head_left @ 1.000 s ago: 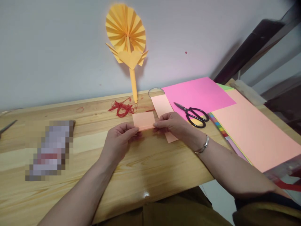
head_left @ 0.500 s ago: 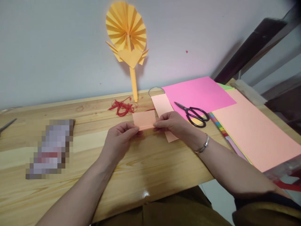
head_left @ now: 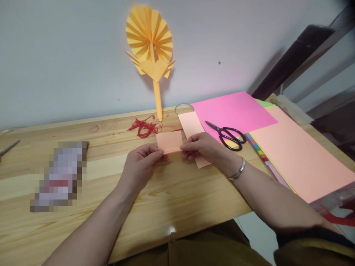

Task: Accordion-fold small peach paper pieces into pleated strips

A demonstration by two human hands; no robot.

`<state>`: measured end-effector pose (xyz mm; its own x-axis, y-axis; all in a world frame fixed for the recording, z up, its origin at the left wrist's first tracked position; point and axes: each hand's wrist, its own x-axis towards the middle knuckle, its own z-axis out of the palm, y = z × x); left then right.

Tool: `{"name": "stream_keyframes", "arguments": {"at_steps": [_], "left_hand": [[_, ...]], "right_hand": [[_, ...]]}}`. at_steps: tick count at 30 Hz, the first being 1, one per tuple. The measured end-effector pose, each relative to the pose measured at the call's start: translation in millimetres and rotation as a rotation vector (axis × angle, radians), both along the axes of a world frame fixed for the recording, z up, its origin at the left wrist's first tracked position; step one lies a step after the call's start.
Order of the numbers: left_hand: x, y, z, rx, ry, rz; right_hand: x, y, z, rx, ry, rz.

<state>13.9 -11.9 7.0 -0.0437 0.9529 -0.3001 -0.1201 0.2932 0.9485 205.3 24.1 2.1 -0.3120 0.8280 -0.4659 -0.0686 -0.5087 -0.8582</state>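
A small peach paper piece (head_left: 169,141) is held up between both hands, with a narrow fold along its lower edge. My left hand (head_left: 144,160) pinches the lower left corner between thumb and fingers. At the lower right corner, my right hand (head_left: 198,147) grips the paper the same way. Beneath my right hand lies a longer peach paper strip (head_left: 191,122), partly covered by it. Scissors (head_left: 229,135) with black handles rest just right of that hand, their blades on a pink sheet (head_left: 233,111).
Behind the hands lies tangled red thread (head_left: 145,127). A yellow paper fan (head_left: 149,37) leans against the wall. Stacked coloured paper (head_left: 299,155) covers the table's right side. On the left are a blurred-out object (head_left: 59,175) and a dark pointed blade (head_left: 10,147).
Almost nothing differs. Both hands keep their pinch on the small paper, and the whole view has shifted very slightly.
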Motion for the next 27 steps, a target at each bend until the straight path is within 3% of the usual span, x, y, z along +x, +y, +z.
{"name": "stream_keyframes", "arguments": {"at_steps": [12, 19, 27], "left_hand": [[-3.0, 2.6, -5.6, 0.020, -0.069, -0.035], [-2.7, 2.5, -0.1, -0.099, -0.108, -0.059], [-2.1, 2.7, -1.1, -0.061, -0.119, -0.037]], "right_hand": [[-0.5, 0.5, 0.2, 0.041, -0.007, -0.027], [0.2, 1.1, -1.6, 0.064, -0.010, -0.035], [-1.4, 0.9, 1.5, 0.057, -0.031, -0.039]]}}
